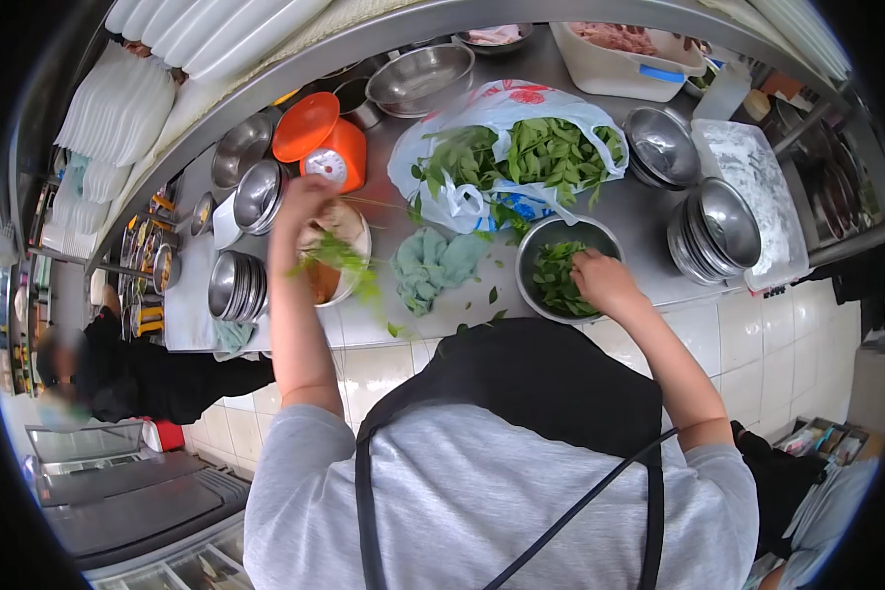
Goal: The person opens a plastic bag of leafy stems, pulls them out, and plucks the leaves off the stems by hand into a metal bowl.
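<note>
Head view, leaves (555, 280) beneath right hand (605, 281), in bowl (592, 235)

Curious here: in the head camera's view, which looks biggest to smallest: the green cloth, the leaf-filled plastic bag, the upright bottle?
1. Plastic bag
2. Green cloth
3. Bottle
</note>
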A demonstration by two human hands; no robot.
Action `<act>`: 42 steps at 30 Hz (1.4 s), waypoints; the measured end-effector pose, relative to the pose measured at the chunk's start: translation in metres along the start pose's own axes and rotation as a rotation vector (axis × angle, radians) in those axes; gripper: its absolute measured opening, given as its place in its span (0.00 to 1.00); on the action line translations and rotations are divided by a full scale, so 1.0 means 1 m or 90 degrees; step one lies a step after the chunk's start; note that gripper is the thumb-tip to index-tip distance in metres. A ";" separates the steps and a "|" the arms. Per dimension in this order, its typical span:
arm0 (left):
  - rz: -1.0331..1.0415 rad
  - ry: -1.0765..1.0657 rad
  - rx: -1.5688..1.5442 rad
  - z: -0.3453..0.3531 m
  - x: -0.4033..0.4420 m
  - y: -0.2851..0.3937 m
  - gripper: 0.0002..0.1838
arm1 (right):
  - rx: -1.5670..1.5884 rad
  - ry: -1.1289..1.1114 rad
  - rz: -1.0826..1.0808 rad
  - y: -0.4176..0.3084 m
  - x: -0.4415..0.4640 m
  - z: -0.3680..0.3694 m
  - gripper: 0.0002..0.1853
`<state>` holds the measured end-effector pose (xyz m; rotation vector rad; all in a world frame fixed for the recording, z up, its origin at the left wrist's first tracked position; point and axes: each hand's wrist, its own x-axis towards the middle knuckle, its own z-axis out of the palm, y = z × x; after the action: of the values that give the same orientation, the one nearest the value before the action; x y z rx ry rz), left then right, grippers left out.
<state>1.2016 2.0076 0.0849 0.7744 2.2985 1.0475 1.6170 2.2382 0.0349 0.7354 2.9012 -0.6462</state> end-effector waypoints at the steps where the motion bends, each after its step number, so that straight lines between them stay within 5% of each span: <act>1: -0.014 -0.029 0.026 0.025 0.011 -0.002 0.09 | -0.010 0.014 -0.035 0.001 0.002 0.002 0.11; 4: 0.005 0.047 0.228 0.064 0.047 -0.020 0.09 | -0.001 0.073 -0.111 0.003 0.005 0.012 0.11; 6: 0.214 0.128 0.419 0.072 0.060 -0.022 0.11 | 0.020 0.118 -0.153 0.004 0.007 0.010 0.10; 10: 0.281 0.189 0.452 0.077 0.061 0.003 0.10 | 0.074 0.057 -0.121 -0.004 0.007 -0.007 0.07; 13: 0.302 0.371 0.435 0.077 0.040 0.052 0.10 | 0.058 0.001 -0.069 0.004 0.010 -0.002 0.08; 15: 0.321 0.427 0.256 0.079 0.017 0.090 0.09 | 0.040 -0.058 -0.073 0.007 0.010 -0.002 0.09; 17: 0.373 0.370 0.170 0.093 -0.002 0.116 0.07 | -0.011 0.016 -0.224 0.001 0.002 -0.016 0.10; 20: 0.525 0.211 0.123 0.128 -0.015 0.136 0.04 | 0.104 -0.001 -0.188 -0.026 0.027 -0.066 0.10; 23: 0.651 0.248 0.258 0.160 0.002 0.141 0.04 | 0.139 0.240 -0.205 -0.047 0.076 -0.077 0.14; 24: 0.655 0.249 0.257 0.165 0.013 0.134 0.04 | 0.120 0.328 -0.244 -0.050 0.096 -0.077 0.15; 27: 0.601 0.258 0.448 0.177 0.034 0.122 0.06 | -0.002 0.207 -0.183 -0.040 0.153 -0.079 0.17; 29: 0.578 0.207 0.503 0.188 0.023 0.121 0.06 | -0.108 0.543 -0.282 -0.026 0.178 -0.085 0.17; 30: 0.575 0.206 0.540 0.192 0.018 0.118 0.04 | -0.109 0.548 -0.279 -0.021 0.186 -0.094 0.17; 33: 0.566 0.235 0.470 0.199 0.013 0.115 0.08 | 0.021 0.451 -0.131 -0.018 0.190 -0.117 0.18; 36: 0.541 0.291 0.457 0.195 0.020 0.120 0.09 | -0.082 -0.045 -0.131 -0.038 0.185 -0.119 0.19; 37: 0.522 0.328 0.472 0.194 0.025 0.118 0.08 | -0.083 -0.046 -0.130 -0.031 0.191 -0.111 0.19; 40: 0.484 0.245 0.584 0.193 0.034 0.111 0.06 | -0.098 0.247 -0.213 -0.012 0.203 -0.095 0.19; 42: 0.478 0.228 0.574 0.194 0.028 0.113 0.05 | -0.021 0.300 -0.145 -0.003 0.210 -0.096 0.22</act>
<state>1.3377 2.1858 0.0550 2.0505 2.8598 0.3315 1.4328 2.3683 0.0855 0.6305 3.4562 -0.4960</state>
